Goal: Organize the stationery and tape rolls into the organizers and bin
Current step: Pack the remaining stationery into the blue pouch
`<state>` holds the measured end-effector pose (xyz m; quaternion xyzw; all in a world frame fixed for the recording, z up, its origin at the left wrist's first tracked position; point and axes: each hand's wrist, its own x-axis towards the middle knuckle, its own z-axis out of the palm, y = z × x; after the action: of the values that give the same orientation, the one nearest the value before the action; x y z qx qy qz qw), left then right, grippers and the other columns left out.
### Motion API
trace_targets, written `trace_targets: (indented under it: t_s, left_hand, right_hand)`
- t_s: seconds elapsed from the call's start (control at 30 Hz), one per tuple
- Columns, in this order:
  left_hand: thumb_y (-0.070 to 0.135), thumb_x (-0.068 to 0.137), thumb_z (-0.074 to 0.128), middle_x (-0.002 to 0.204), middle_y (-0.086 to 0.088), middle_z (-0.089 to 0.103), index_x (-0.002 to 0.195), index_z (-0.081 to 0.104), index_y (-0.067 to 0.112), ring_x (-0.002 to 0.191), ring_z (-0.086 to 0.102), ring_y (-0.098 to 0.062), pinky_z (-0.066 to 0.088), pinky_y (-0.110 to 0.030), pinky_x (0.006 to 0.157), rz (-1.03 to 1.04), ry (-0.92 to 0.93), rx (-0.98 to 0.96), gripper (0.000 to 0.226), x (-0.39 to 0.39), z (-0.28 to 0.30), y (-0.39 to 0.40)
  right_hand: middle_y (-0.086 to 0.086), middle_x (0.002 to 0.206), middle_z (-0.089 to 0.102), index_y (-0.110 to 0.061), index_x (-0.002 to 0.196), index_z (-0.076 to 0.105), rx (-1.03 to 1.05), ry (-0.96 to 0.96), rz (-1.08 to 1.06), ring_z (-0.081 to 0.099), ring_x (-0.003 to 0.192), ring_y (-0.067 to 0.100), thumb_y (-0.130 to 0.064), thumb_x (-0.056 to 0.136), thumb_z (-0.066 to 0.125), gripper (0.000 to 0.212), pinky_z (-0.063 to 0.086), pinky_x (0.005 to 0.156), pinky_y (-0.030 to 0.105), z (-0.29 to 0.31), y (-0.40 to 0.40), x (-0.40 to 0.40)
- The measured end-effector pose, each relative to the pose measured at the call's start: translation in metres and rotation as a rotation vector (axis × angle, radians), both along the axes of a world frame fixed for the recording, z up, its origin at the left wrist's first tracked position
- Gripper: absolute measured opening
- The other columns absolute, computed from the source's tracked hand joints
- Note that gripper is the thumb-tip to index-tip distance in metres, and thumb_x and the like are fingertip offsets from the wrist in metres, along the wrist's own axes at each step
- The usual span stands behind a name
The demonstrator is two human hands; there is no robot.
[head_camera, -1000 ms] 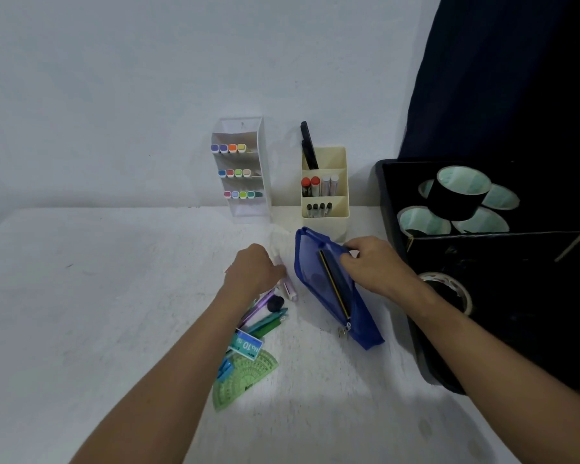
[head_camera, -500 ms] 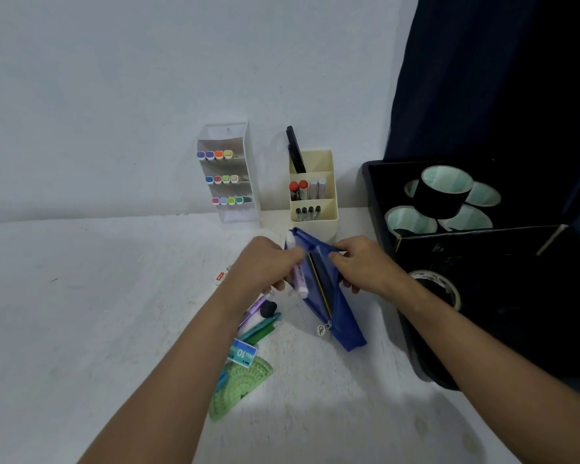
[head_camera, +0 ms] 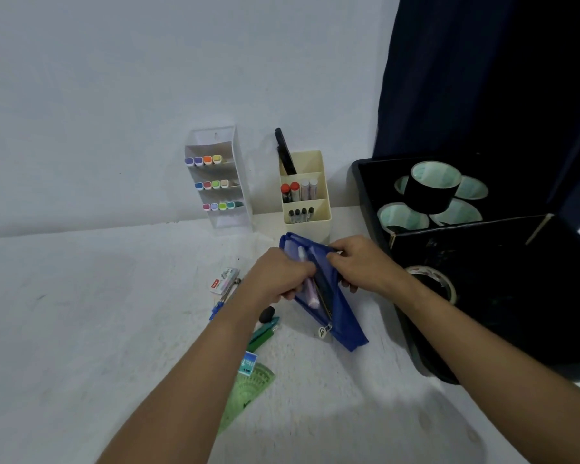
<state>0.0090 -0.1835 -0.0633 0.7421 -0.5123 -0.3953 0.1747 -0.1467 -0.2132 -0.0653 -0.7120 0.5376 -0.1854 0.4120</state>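
A blue zip pouch (head_camera: 344,321) lies open on the white table, in front of the cream organizer (head_camera: 310,209). My right hand (head_camera: 357,264) pinches the pouch's upper edge and holds it open. My left hand (head_camera: 278,277) grips a pale purple pen (head_camera: 310,294) whose lower part lies inside the pouch opening. A white tiered organizer (head_camera: 228,182) with coloured markers stands against the wall. The black bin (head_camera: 503,276) at right holds several black tape rolls (head_camera: 432,187) and a clear tape roll (head_camera: 432,279).
Loose stationery lies under my left forearm: a staples box (head_camera: 224,280), a blue pen (head_camera: 220,306), green markers (head_camera: 263,333), a black cap (head_camera: 267,313), a small blue box (head_camera: 248,362) and a green protractor (head_camera: 248,393). A dark curtain (head_camera: 482,78) hangs behind the bin.
My left hand lifted the pale purple pen from the loose pile and brought it right into the pouch opening. My right hand stayed on the pouch's edge.
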Motion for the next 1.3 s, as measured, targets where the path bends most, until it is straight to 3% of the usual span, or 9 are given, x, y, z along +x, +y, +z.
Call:
trace_targets:
  t_s: [0.13, 0.33, 0.43, 0.63, 0.83, 1.0, 1.1, 1.2, 1.3]
  left_hand:
    - [0.031, 0.081, 0.059, 0.05, -0.004, 0.058, 0.061, 0.062, 0.008, 0.042, 0.05, -0.013, 0.039, -0.02, 0.048, 0.098, 0.095, -0.043, 0.031, 0.041, 0.006, 0.014]
    - [0.038, 0.082, 0.064, 0.062, -0.009, 0.063, 0.06, 0.057, 0.006, 0.054, 0.054, -0.017, 0.043, -0.025, 0.056, 0.141, -0.525, 0.053, 0.04, 0.112, -0.017, 0.016]
    - [0.042, 0.083, 0.063, 0.059, -0.006, 0.064, 0.059, 0.054, 0.009, 0.054, 0.059, -0.016, 0.049, -0.026, 0.064, 0.159, -0.641, 0.088, 0.042, 0.128, -0.028, 0.026]
    - [0.05, 0.089, 0.051, 0.059, -0.006, 0.058, 0.072, 0.061, 0.006, 0.053, 0.061, -0.019, 0.056, -0.031, 0.071, 0.192, -0.609, 0.055, 0.048, 0.134, -0.04, 0.038]
    - [0.04, 0.089, 0.055, 0.086, -0.005, 0.061, 0.092, 0.06, 0.009, 0.074, 0.055, -0.021, 0.044, -0.027, 0.064, 0.2, -0.631, -0.002, 0.031, 0.124, -0.042, 0.05]
    - [0.027, 0.086, 0.06, 0.087, -0.006, 0.058, 0.099, 0.062, 0.007, 0.078, 0.055, -0.02, 0.043, -0.028, 0.066, 0.233, -0.62, 0.05, 0.023, 0.128, -0.047, 0.065]
    - [0.022, 0.087, 0.06, 0.08, -0.005, 0.057, 0.088, 0.061, 0.011, 0.071, 0.054, -0.018, 0.041, -0.025, 0.063, 0.252, -0.567, -0.02, 0.012, 0.125, -0.044, 0.065]
    - [0.026, 0.087, 0.059, 0.055, -0.001, 0.05, 0.065, 0.055, 0.008, 0.049, 0.047, -0.013, 0.036, -0.022, 0.048, 0.308, -0.535, -0.17, 0.029, 0.122, -0.035, 0.056]
    - [0.026, 0.087, 0.058, 0.051, -0.002, 0.049, 0.063, 0.057, 0.005, 0.045, 0.044, -0.012, 0.032, -0.022, 0.045, 0.304, -0.55, -0.28, 0.032, 0.116, -0.021, 0.044]
  right_hand:
    - [0.004, 0.066, 0.062, -0.014, 0.099, 0.065, 0.014, 0.011, 0.004, 0.058, 0.053, 0.015, -0.018, 0.094, 0.045, 0.02, 0.045, 0.044, 0.023, 0.0, 0.001, 0.001]
    - [0.005, 0.071, 0.063, -0.011, 0.109, 0.064, 0.016, 0.026, 0.033, 0.058, 0.056, 0.016, -0.019, 0.093, 0.047, 0.025, 0.048, 0.045, 0.026, 0.001, 0.005, 0.01]
    - [0.003, 0.074, 0.062, -0.01, 0.114, 0.062, 0.005, 0.039, 0.023, 0.058, 0.061, 0.015, -0.02, 0.095, 0.047, 0.026, 0.046, 0.045, 0.024, -0.001, 0.007, 0.013]
    - [-0.001, 0.074, 0.059, -0.012, 0.12, 0.059, 0.014, 0.05, 0.03, 0.057, 0.061, 0.013, -0.02, 0.096, 0.047, 0.028, 0.042, 0.044, 0.02, -0.003, 0.01, 0.016]
    - [-0.002, 0.075, 0.057, -0.012, 0.115, 0.061, -0.011, 0.037, 0.035, 0.054, 0.061, 0.011, -0.022, 0.096, 0.048, 0.025, 0.039, 0.045, 0.018, -0.006, 0.009, 0.017]
    - [0.0, 0.093, 0.059, -0.017, 0.115, 0.061, -0.053, 0.031, 0.041, 0.054, 0.069, 0.009, -0.03, 0.096, 0.05, 0.025, 0.035, 0.048, 0.014, -0.011, 0.009, 0.013]
    - [0.0, 0.098, 0.059, -0.019, 0.12, 0.059, -0.066, 0.046, 0.054, 0.057, 0.08, 0.015, -0.033, 0.095, 0.051, 0.03, 0.036, 0.049, 0.014, -0.011, 0.008, 0.013]
    - [0.004, 0.103, 0.062, -0.018, 0.121, 0.058, -0.07, 0.062, 0.053, 0.057, 0.081, 0.016, -0.035, 0.095, 0.051, 0.031, 0.036, 0.05, 0.014, -0.014, 0.007, 0.016]
    - [0.003, 0.106, 0.06, -0.019, 0.124, 0.055, -0.07, 0.083, 0.059, 0.056, 0.085, 0.016, -0.036, 0.095, 0.052, 0.034, 0.038, 0.051, 0.015, -0.013, 0.008, 0.019]
